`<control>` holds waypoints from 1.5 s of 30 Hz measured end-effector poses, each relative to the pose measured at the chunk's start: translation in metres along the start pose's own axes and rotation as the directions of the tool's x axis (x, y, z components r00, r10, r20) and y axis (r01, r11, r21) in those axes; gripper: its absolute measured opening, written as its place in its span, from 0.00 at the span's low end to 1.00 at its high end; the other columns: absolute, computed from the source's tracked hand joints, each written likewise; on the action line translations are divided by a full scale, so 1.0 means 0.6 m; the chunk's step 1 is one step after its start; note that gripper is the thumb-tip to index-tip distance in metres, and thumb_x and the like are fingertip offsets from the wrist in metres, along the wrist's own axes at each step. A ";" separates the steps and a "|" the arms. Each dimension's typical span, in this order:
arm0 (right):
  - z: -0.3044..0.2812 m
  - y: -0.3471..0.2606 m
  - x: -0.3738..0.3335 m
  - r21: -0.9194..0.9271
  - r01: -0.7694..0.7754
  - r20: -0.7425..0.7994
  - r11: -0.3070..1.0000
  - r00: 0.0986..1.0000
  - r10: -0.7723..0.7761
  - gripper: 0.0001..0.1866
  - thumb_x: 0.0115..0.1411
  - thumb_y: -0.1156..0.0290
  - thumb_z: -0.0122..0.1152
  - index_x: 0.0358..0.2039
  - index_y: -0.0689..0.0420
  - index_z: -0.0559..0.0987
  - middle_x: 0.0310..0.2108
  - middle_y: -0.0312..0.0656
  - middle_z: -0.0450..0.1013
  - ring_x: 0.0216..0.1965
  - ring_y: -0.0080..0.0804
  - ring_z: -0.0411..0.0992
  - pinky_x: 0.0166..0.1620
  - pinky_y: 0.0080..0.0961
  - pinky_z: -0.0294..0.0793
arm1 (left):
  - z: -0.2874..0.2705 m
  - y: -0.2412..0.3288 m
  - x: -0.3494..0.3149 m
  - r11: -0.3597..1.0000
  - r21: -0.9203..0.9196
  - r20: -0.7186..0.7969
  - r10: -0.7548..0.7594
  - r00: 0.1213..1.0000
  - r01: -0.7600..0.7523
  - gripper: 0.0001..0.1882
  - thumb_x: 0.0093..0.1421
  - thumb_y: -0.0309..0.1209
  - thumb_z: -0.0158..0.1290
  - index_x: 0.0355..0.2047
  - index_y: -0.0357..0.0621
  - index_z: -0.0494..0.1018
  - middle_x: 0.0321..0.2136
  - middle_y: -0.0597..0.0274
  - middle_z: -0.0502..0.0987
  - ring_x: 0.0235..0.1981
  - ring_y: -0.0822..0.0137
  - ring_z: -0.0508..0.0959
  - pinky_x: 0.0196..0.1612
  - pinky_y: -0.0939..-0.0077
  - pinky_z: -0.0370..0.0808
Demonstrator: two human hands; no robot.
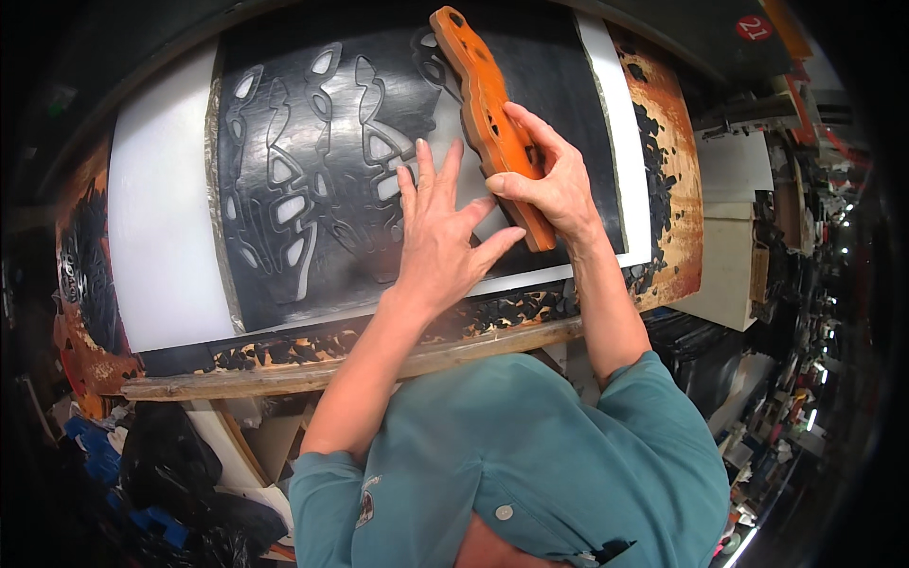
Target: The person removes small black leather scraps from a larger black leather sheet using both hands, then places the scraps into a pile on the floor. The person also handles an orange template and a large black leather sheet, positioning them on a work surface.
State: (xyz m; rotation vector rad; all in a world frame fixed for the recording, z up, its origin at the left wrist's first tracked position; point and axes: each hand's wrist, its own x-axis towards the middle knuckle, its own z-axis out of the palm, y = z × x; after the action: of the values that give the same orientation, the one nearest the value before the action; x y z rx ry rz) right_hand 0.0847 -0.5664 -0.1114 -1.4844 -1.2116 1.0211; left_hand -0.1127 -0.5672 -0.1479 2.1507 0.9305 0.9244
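My right hand (559, 180) grips an orange, wavy-edged cutting die (485, 90), thumb on its near side and fingers on its far side. The die stands tilted on its edge over a black sheet (559, 57). To its left, my left hand (440, 232) is open, fingers spread and palm down over the sheet, its thumb close to the die's lower end. It holds nothing. Cut outlines (322, 142) with see-through openings run across the sheet's left half. The die's underside is mostly hidden from me.
Beneath the sheet lies a white board (161, 208), its margins showing left, right and along the front. A wooden rail (284, 381) edges the bench. Black scraps (653, 161) litter the worn orange surface. Black bags (170, 454) sit below left; a pale box (715, 260) stands right.
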 end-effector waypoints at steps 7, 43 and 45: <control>-0.022 0.010 -0.008 0.395 -0.013 -0.009 0.919 1.000 0.018 0.49 0.47 0.70 0.79 0.69 0.69 0.68 0.60 0.49 0.74 0.59 0.34 0.73 0.63 0.29 0.71 | 0.008 -0.012 -0.027 0.981 0.026 -0.081 -0.188 0.979 0.191 0.07 0.56 0.31 0.65 0.25 0.41 0.86 0.74 0.37 0.58 0.77 0.29 0.43 0.76 0.31 0.36; -0.091 0.100 -0.041 -0.830 0.153 -0.096 0.536 0.908 -0.409 0.49 0.42 0.48 0.83 0.63 0.59 0.77 0.69 0.65 0.59 0.65 0.63 0.64 0.69 0.52 0.65 | 0.010 -0.028 -0.051 0.966 0.182 0.011 0.184 0.983 -0.183 0.17 0.58 0.29 0.67 0.48 0.40 0.81 0.62 0.51 0.75 0.70 0.35 0.65 0.70 0.34 0.61; -0.090 0.106 -0.055 -0.840 0.116 -0.126 0.531 0.909 -0.398 0.48 0.47 0.48 0.81 0.64 0.63 0.75 0.71 0.67 0.57 0.69 0.63 0.61 0.70 0.51 0.63 | -0.010 -0.024 -0.072 0.975 0.103 -0.025 0.201 0.979 -0.197 0.16 0.57 0.25 0.67 0.47 0.40 0.80 0.57 0.50 0.78 0.65 0.37 0.71 0.67 0.39 0.67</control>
State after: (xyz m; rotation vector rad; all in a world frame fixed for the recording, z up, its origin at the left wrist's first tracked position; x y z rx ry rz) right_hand 0.1446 -0.6121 -0.1600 -1.9655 -1.7222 -0.0839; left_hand -0.1442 -0.5914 -0.1705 2.3534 0.8033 1.0343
